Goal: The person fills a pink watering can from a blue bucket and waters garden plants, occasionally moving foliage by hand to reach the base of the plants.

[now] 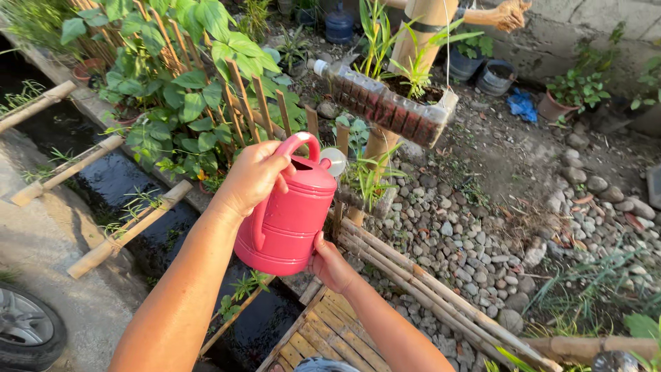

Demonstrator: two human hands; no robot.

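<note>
A red plastic watering can (292, 213) is held up in the middle of the head view, tilted toward a plant (365, 176) growing in a cut plastic bottle. My left hand (251, 176) grips the can's top handle. My right hand (330, 265) supports the can from below at its base. Higher up, a second bottle planter (385, 103) filled with soil hangs on its side with a green plant in it.
A bamboo post (413, 41) rises behind the planters. Leafy vines climb a bamboo trellis (241, 96) at left, beside a water channel (110, 182) crossed by bamboo poles. Pebbles (468, 241) cover the ground at right. A bamboo walkway (323, 337) lies below; a car tyre (27, 331) at bottom left.
</note>
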